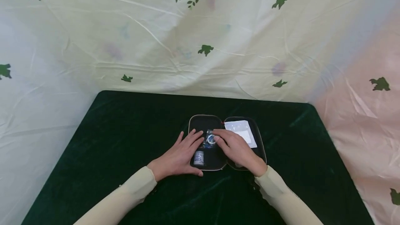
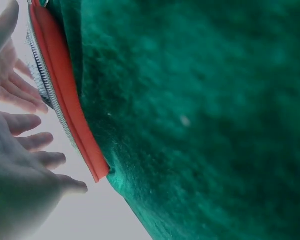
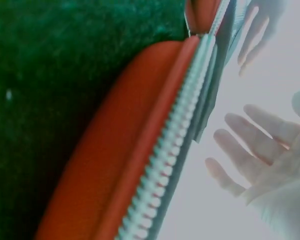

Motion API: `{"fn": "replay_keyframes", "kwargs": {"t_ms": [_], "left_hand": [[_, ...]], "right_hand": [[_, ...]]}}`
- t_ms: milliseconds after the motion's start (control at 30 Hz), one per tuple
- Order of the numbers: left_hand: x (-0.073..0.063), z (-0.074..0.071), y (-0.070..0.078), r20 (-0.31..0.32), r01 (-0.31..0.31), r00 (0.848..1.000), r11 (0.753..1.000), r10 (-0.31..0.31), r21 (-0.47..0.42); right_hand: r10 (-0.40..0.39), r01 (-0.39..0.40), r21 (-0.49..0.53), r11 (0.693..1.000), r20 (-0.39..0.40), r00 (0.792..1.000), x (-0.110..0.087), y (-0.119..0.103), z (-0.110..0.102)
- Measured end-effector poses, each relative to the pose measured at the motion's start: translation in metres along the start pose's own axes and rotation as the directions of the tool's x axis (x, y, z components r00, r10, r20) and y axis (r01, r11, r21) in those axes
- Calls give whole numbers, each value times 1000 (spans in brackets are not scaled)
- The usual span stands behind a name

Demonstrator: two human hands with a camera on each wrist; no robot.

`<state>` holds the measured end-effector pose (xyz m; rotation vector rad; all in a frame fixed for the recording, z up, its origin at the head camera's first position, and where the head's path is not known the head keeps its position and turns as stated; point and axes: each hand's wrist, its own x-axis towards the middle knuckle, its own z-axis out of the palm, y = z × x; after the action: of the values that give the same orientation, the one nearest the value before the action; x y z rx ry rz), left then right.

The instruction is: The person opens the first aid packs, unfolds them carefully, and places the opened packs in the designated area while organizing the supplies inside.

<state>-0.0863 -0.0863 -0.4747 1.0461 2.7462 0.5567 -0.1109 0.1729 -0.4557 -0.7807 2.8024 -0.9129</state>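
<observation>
A zippered case, red outside (image 3: pixel 115 145) and black inside (image 1: pixel 214 164), lies unfolded on the dark green cloth (image 1: pixel 140 121). In the head view my left hand (image 1: pixel 178 155) reaches over its left half, fingers spread and thumb at the near rim. My right hand (image 1: pixel 235 147) crosses the middle of the case. Its fingertips are right at a clear packet with a white ring shape (image 1: pixel 211 139), and the left fingertips are close beside that packet. Below them in the same half sits a small white printed roll (image 1: pixel 198 158). A white flat packet (image 1: pixel 242 131) lies in the right half, partly hidden by my right hand.
The green-covered table ends at a back edge (image 1: pixel 200 95), with a pale hanging curtain (image 1: pixel 156 44) bearing green leaf shapes behind it. A pinkish curtain (image 1: pixel 359 114) hangs at the right side. The case's zip teeth (image 2: pixel 47 80) run along its rim.
</observation>
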Motion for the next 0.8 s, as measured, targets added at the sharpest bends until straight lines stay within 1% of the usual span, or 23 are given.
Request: {"fn": "replay_keyframes", "kwargs": {"t_ms": [100, 267, 433, 533, 667, 800], "left_hand": [[3, 1, 0, 9, 13, 1000, 1000, -13, 6], [7, 3, -1, 25, 20, 999, 1000, -20, 3], [8, 3, -2, 57, 24, 998, 1000, -23, -16], [10, 2, -3, 60, 11, 998, 1000, -9, -22], [14, -1, -4, 72, -3, 997, 997, 8, -75], [17, 0, -5, 89, 8, 996, 991, 4, -133]], "right_hand": [[-4, 4, 0, 1000, 44, 999, 2, 1, 1], [-37, 37, -2, 999, 122, 992, 5, 4, 7], [-19, 25, -29, 999, 207, 978, 5, 4, 9], [-26, 33, -25, 999, 224, 974, 6, 5, 6], [-67, 68, 4, 998, 223, 972, 7, 8, 1], [-81, 79, 18, 997, 245, 966, 7, 10, -3]]}}
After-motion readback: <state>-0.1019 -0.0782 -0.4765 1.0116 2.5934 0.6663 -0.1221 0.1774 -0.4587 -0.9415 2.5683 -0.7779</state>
